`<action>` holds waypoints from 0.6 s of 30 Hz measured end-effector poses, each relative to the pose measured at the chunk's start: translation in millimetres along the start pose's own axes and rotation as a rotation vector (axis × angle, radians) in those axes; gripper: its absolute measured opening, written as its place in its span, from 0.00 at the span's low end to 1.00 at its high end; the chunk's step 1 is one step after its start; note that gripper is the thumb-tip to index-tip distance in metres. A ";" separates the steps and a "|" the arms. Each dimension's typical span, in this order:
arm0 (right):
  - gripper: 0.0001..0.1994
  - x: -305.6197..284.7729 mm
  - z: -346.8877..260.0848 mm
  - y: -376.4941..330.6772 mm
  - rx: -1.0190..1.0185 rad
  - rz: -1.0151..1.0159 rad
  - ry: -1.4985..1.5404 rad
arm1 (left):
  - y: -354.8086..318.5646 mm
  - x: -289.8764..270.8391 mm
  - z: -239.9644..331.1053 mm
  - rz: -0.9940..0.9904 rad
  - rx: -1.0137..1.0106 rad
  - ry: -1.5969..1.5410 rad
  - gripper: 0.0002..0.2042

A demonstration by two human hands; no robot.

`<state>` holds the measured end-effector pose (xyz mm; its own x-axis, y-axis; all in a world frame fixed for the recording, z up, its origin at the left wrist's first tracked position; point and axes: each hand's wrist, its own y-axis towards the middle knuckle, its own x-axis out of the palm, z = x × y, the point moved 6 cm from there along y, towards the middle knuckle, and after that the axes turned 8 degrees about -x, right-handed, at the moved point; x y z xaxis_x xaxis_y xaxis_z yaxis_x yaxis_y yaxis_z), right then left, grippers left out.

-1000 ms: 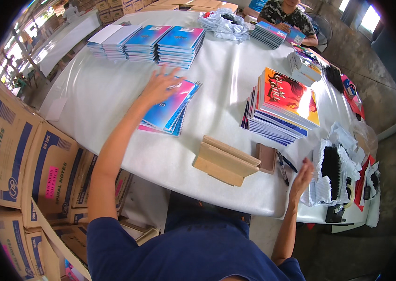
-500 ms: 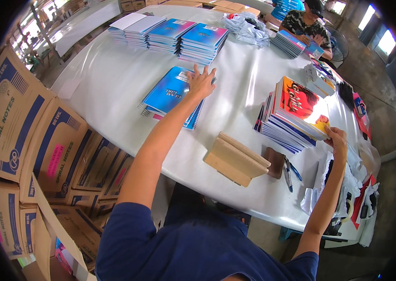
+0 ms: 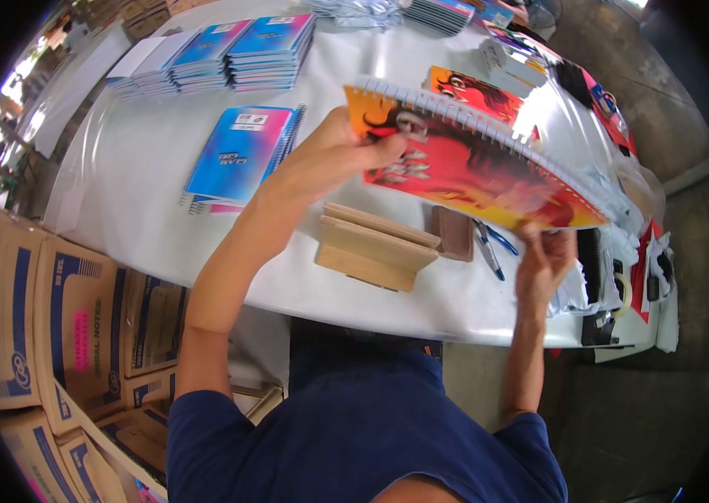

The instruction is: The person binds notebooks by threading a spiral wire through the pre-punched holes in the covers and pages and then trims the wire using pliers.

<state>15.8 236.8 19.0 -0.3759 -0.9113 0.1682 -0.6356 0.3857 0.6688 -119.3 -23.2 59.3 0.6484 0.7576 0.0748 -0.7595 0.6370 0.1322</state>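
A red and orange spiral notebook (image 3: 480, 172) is raised and tilted above the table, its wire coil along the upper edge. My left hand (image 3: 354, 147) grips its left end, thumb across the cover. At the lower right edge, my right hand (image 3: 547, 256) pinches it. I cannot tell whether it is a single notebook or several held together. Behind it more red and orange notebooks (image 3: 476, 94) show, partly hidden. A small pile of blue and pink spiral notebooks (image 3: 241, 155) lies left of my left hand.
A light-brown board stand (image 3: 379, 251), a dark brown block (image 3: 453, 233) and blue-handled pliers (image 3: 493, 247) lie near the front edge. Tall blue notebook stacks (image 3: 266, 54) stand far left. Cartons (image 3: 86, 327) are piled at left. Crumpled wrapping (image 3: 623, 251) and tape (image 3: 623, 292) sit at right.
My left hand has left the blue pile and now grips the red and orange notebook. My right hand has lifted it from the stack toward the middle. The view has shifted too.
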 end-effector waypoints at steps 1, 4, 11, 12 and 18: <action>0.19 -1.9 6.6 -18.2 0.076 0.011 0.010 | -6.6 -3.0 -4.9 -0.031 -0.096 0.059 0.17; 0.15 4.8 22.9 -58.0 0.240 -0.045 -0.008 | -20.2 1.0 -17.0 -0.153 -0.218 0.177 0.16; 0.16 33.6 55.3 -96.7 0.186 -0.472 -0.493 | -41.4 -20.2 -81.0 0.012 0.098 0.126 0.40; 0.20 36.5 55.6 -101.0 0.191 -0.504 -0.507 | -50.1 -27.6 -97.0 0.142 0.210 0.068 0.46; 0.22 37.0 51.5 -97.6 0.175 -0.682 -0.568 | -70.8 -72.3 -111.2 0.374 0.201 0.152 0.60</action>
<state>29.2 172.9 -77.4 -0.1265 -0.7592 -0.6384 -0.9182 -0.1539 0.3649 -118.2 -107.2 -65.4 0.3050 0.9523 0.0103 -0.9052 0.2865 0.3138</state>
